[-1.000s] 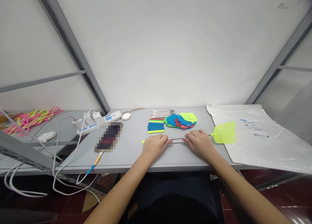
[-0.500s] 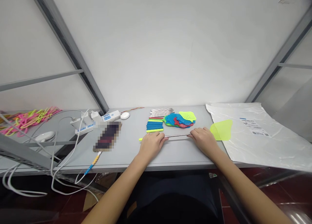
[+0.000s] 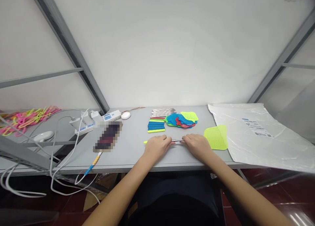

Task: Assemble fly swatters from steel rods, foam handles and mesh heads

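Note:
Between my two hands lies a telescopic fly swatter (image 3: 177,140) with a short stretch of its metal rod showing. My left hand (image 3: 158,145) is closed round the handle side, and a yellow-green handle tip (image 3: 145,142) sticks out to its left. My right hand (image 3: 197,145) grips the rod near the head, its fingers hiding the joint. The yellow-green mesh swatter head (image 3: 216,137) spreads out to the right of that hand. Behind my hands lie several blue and yellow-green handle tubes (image 3: 156,125), a pile of coloured swatter heads (image 3: 180,120) and several metal rods (image 3: 162,112).
A white plastic mailer bag (image 3: 256,140) covers the right part of the shelf. To the left are a pixelated phone-like object (image 3: 108,136), power strips (image 3: 112,115), a white puck-shaped device (image 3: 125,115) and loose white cables (image 3: 70,163). Pink and yellow strands (image 3: 29,117) lie far left.
My hands have come closer together, and less of the metal rod shows between them. The swatter head has moved left with my right hand and turned its mesh more towards me.

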Available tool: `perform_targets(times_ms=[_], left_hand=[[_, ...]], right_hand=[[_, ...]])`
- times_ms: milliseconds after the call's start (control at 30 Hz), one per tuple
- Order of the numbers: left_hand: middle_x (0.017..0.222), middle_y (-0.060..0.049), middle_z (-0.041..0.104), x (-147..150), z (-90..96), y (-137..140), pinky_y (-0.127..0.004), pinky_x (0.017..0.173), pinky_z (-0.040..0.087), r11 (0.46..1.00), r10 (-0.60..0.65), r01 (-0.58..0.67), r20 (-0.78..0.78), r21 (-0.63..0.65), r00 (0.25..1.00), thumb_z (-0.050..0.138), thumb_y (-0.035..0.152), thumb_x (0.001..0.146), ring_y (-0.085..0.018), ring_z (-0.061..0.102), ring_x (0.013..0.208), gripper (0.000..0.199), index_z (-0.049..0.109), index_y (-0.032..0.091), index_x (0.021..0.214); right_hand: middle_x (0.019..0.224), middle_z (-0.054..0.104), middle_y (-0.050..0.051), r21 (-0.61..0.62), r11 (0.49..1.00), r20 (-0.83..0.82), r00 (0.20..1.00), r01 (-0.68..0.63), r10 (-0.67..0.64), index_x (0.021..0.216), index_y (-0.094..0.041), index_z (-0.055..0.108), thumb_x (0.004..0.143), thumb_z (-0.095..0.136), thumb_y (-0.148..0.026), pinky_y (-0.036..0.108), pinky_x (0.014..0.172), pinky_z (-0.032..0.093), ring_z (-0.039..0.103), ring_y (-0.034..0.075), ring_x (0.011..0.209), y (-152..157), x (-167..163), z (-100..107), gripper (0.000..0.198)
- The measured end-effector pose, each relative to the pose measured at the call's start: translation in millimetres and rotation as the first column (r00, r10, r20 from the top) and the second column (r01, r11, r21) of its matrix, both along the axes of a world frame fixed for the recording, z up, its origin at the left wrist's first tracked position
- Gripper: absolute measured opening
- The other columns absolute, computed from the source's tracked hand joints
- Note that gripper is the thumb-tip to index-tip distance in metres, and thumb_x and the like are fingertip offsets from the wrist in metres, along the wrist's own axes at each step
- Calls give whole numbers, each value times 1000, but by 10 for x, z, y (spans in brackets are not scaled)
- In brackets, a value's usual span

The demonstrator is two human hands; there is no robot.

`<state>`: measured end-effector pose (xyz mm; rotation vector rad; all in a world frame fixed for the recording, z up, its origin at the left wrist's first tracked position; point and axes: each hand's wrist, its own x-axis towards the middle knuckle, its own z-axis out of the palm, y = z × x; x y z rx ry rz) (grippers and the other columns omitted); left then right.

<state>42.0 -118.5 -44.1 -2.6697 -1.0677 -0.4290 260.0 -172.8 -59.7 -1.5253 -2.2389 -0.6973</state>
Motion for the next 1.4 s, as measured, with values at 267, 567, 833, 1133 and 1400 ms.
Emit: perform_targets(times_ms=[267,567,833,1133,1400], left_hand=[[70,-1,59,19,1,-28,-30,53,14,1000,-25,25,25,-7,999,28,50,99,-14,51,60,45,56,22,79],[74,0,60,-72,47,27,-28,54,21,996,86,-80,132,-46,988,27,50,99,-15,55,66,44,57,23,80],[75,-2,61,-73,44,44,-27,56,25,996,78,-71,129,-55,989,30,48,98,-15,54,66,42,59,23,81],[73,-1,59,-39,24,16,-28,53,20,995,87,-85,47,-44,995,27,50,99,-14,53,63,44,58,23,82],[73,0,58,5,-35,-26,-29,50,14,999,26,-23,52,-40,998,24,50,100,-13,54,62,44,56,23,84]], right_hand=[[69,62,2,4,1000,-1,1000,-28,28,84,-18,62,97,45,-34,31,61,27,53,16,65,6,-145,-16,27],[118,58,11,310,945,-234,972,101,-27,115,-24,59,89,56,-33,48,105,24,50,27,114,-146,162,257,27],[112,63,13,-113,980,-925,343,164,-164,118,-20,54,82,55,-59,43,79,50,61,28,96,-68,648,246,53],[84,68,5,-229,973,-964,139,-12,-225,90,-21,56,77,65,-56,33,60,51,65,22,73,-25,603,148,39],[83,65,3,-216,971,-941,285,-97,-181,90,-22,51,81,60,-54,32,63,48,61,20,74,-28,200,217,34]])
